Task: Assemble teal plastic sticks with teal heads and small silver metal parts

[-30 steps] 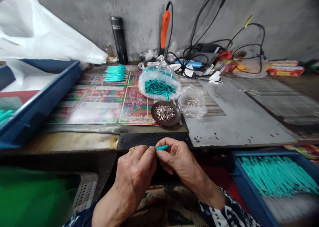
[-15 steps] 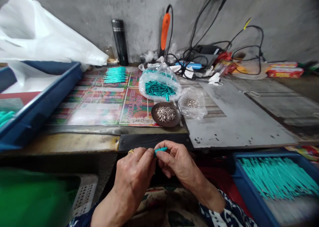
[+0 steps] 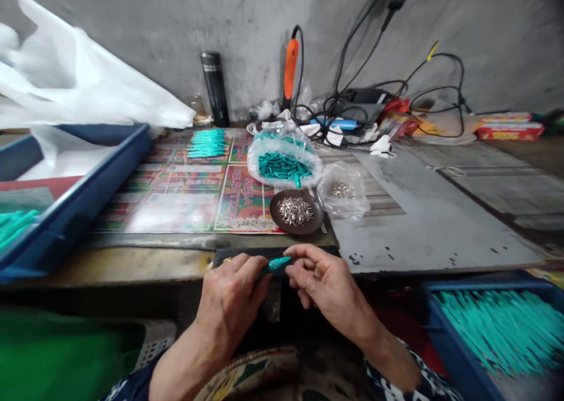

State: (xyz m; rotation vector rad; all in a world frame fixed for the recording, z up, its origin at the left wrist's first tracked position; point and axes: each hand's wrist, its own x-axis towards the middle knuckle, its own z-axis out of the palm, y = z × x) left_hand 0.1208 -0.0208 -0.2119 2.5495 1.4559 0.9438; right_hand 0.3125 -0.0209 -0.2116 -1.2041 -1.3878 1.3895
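Observation:
A small tapered teal plastic piece (image 3: 277,264) is pinched in my left hand (image 3: 233,298), its pointed end towards the right. At that point sit the thumb and forefinger of my right hand (image 3: 324,283), closed around the tip; the other fingers are curled. Both hands are just in front of the table edge. Beyond them, a brown dish (image 3: 275,220) holds a heap of small silver metal parts (image 3: 295,211). Behind it, an open plastic bag (image 3: 254,154) is full of similar teal pieces (image 3: 282,165). Another clear bag (image 3: 359,198) contains a few silver parts.
Slim teal sticks (image 3: 207,143) lie stacked at the back left. Many more fill the blue tray (image 3: 449,336) at lower right. Another blue tray (image 3: 97,192) stands left, under white sheeting (image 3: 110,84). A black flask (image 3: 215,90), orange-handled tool (image 3: 291,69) and tangled cables (image 3: 348,110) line the wall.
My hands have moved slightly apart, and more of the teal piece shows between them. The head view has tilted up a little, so the table sits lower in the picture.

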